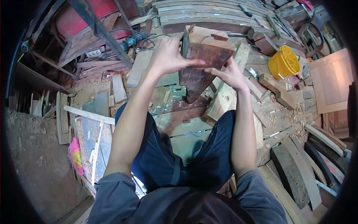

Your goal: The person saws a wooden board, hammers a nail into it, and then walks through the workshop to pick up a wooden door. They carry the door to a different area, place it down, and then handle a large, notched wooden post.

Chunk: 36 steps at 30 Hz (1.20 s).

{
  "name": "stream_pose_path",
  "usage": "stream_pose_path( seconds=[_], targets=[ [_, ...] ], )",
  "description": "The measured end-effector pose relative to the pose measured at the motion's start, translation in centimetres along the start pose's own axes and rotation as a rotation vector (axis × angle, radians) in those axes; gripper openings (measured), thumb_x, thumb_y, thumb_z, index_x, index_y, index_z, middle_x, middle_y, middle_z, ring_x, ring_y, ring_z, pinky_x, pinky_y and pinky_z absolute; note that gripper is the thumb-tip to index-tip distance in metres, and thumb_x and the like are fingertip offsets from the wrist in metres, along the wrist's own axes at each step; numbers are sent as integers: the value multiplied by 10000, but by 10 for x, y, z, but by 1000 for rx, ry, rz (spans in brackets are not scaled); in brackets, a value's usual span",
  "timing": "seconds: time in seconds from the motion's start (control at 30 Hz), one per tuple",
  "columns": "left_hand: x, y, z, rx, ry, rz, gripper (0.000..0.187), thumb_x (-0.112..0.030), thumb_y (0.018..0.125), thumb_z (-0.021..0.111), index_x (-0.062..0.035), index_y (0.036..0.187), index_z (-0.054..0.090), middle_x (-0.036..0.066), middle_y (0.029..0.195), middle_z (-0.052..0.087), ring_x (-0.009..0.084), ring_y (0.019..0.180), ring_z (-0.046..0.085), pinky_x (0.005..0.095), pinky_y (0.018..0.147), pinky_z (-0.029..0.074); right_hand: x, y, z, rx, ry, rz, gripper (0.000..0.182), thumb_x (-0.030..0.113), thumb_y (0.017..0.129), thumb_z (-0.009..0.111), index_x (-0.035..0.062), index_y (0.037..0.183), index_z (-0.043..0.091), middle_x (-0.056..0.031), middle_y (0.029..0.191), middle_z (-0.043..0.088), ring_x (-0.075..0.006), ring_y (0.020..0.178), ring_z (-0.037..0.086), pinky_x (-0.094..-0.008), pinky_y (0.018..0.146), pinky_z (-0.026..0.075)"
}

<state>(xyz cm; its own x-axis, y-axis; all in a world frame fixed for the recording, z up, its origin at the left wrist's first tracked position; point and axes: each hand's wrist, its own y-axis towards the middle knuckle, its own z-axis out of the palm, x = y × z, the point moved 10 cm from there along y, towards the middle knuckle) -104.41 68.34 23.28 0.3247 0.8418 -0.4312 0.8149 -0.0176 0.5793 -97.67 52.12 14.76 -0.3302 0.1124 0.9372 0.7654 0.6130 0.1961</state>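
Observation:
A thick, dark reddish-brown wooden block (209, 54) with a rough, splintered upper edge stands in front of me between my knees, its lower end narrowing toward the floor. My left hand (173, 58) grips its left side, thumb across the near face. On the right side my right hand (230, 75) holds it, thumb also on the near face and the other fingers partly hidden behind. A small wood chip (220, 37) lies on the block's top. Just right of the block is a pale timber beam (223, 100).
A yellow bucket (284, 62) stands at the right among offcuts. Stacked planks (201, 15) lie at the back. A power tool (130, 42) with a cable and a power strip (95, 52) are at the upper left. Curved boards (294, 171) lie at the lower right.

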Motion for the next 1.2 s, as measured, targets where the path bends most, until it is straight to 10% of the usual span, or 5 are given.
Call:
stream_pose_path(
  seconds=[0.93,1.2],
  targets=[
    [36,2,18,-18,-250,-121,1058,-515,547,886,6,1364,462,243,1240,597,367,1156,589,429,990,456,-30,16,-6,-172,258,87,660,119,769,812,18,1301,434,-94,1199,598,-192,1091,584,-348,937,478],
    [40,10,33,-123,-199,-103,1046,-611,533,854,31,1283,508,248,1138,625,382,1070,624,441,972,464,-71,19,-28,-270,320,44,675,244,790,742,9,1345,437,-99,1243,563,-222,1124,546,-361,990,416]
  ],
)
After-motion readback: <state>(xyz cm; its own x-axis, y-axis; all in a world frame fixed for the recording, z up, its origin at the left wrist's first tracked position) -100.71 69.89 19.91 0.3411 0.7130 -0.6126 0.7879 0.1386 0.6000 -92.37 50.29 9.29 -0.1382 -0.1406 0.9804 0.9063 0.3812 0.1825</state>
